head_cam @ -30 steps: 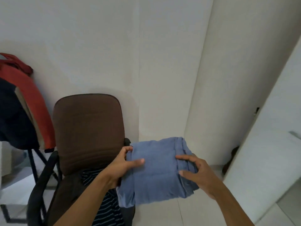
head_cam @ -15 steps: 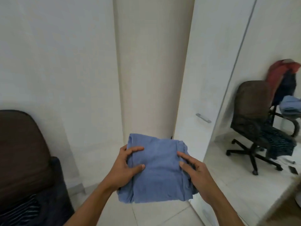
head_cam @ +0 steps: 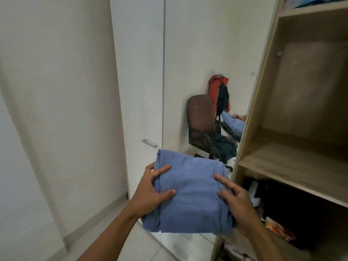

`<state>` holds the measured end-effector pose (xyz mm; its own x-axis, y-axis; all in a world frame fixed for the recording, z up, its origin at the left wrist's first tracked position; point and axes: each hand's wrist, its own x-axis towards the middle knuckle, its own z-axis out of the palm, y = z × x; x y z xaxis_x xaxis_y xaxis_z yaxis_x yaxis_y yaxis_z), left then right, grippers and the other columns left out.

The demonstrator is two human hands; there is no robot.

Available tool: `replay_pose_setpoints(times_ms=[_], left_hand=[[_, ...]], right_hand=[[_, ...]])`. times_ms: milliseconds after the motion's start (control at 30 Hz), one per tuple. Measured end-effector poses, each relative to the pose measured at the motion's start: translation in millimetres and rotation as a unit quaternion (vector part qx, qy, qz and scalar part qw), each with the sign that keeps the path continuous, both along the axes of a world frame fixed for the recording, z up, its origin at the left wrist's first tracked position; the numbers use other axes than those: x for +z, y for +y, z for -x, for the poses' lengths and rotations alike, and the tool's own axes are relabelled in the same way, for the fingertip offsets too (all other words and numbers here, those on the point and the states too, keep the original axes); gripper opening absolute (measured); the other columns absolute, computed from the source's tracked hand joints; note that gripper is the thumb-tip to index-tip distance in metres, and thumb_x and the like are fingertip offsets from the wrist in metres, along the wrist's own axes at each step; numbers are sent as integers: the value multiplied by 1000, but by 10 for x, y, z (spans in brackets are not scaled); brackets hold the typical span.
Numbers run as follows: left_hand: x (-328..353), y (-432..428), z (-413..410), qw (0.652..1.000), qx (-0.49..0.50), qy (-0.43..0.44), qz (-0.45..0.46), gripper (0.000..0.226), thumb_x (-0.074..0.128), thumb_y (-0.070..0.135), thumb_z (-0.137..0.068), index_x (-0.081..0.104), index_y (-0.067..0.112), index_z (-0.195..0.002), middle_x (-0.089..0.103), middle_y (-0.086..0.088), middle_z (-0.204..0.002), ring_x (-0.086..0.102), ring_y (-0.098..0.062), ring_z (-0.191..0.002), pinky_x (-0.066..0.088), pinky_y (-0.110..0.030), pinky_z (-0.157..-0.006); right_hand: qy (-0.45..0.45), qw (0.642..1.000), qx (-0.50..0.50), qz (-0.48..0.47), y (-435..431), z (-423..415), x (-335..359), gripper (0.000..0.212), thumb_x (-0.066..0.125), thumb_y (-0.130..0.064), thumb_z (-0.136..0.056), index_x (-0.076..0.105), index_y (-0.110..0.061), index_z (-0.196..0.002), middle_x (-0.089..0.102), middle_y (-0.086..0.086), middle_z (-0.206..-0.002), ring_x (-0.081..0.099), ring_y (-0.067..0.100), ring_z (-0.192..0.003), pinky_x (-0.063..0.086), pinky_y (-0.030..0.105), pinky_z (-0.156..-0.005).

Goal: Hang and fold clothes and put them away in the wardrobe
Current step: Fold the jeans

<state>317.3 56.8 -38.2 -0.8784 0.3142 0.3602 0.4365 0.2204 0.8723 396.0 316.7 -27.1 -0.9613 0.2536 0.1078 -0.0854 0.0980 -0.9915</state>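
Note:
A folded blue garment (head_cam: 190, 193) is held in front of me at waist height, between both hands. My left hand (head_cam: 150, 193) grips its left edge, thumb on top and fingers underneath. My right hand (head_cam: 237, 202) holds the right edge the same way, with forefinger and thumb lying on top. The open wooden wardrobe (head_cam: 263, 102) stands at the right, just beyond the garment. Its middle shelf (head_cam: 293, 166) is bare. Blue cloth (head_cam: 312, 1) shows on the top shelf.
A mirrored door (head_cam: 197, 63) reflects a brown office chair (head_cam: 202, 119) with striped and red clothes. The compartment below the bare shelf holds dark things and papers (head_cam: 278, 227). A white door with a handle (head_cam: 149, 143) and a pale wall are at the left.
My view has swung to the right, from the chair and wall to the open wardrobe. Both hands have kept their hold on the folded blue garment.

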Motion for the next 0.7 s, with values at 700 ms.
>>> replay_pose_setpoints(times_ms=[700], left_hand=[[827, 3652, 1167, 943, -332, 19, -28, 79, 93, 17, -65, 56, 23, -135, 37, 8, -139, 48, 5, -112, 44, 1, -78]], right_hand=[[84, 938, -336, 4, 2471, -381, 772, 45, 54, -4, -97, 60, -30, -133, 46, -11, -146, 54, 10, -119, 48, 28, -96]])
